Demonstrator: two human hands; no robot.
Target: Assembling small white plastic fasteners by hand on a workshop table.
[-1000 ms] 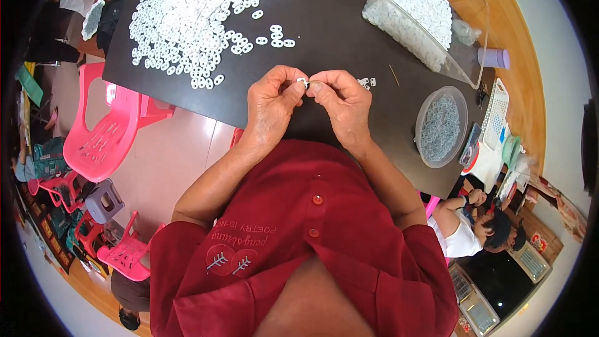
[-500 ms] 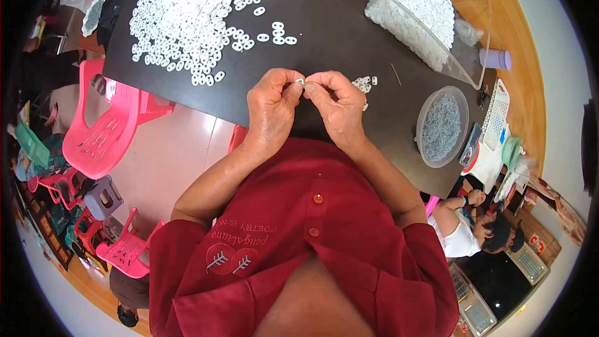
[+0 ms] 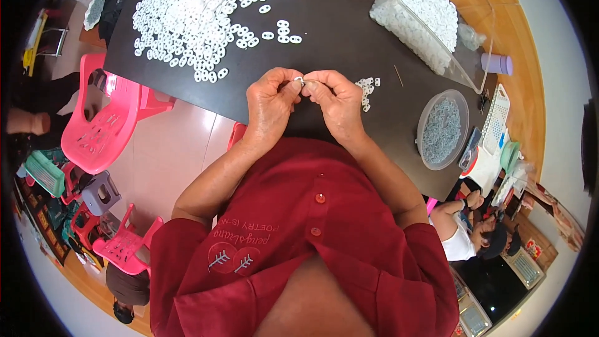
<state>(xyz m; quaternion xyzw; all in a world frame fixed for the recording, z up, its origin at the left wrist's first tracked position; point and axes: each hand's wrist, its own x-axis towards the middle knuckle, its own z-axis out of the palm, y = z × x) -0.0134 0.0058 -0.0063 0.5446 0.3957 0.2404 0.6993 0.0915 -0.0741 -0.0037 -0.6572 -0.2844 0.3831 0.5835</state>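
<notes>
My left hand [image 3: 269,101] and my right hand [image 3: 337,101] meet over the near edge of the dark table [image 3: 337,31]. Together their fingertips pinch one small white plastic ring piece [image 3: 299,80]. A big heap of the same white ring pieces [image 3: 196,12] lies on the table to the far left. A few finished white pieces [image 3: 366,87] sit just right of my right hand. A thin stick [image 3: 399,76] lies beyond them.
A clear box of white parts [image 3: 424,15] stands at the far right, a round clear bowl of small grey parts [image 3: 442,130] to my right. Pink plastic chairs [image 3: 106,118] stand left of the table. Another person [image 3: 465,231] sits low at the right.
Both hands stay together on the small white piece, with only slight finger movement. The view has shifted a little.
</notes>
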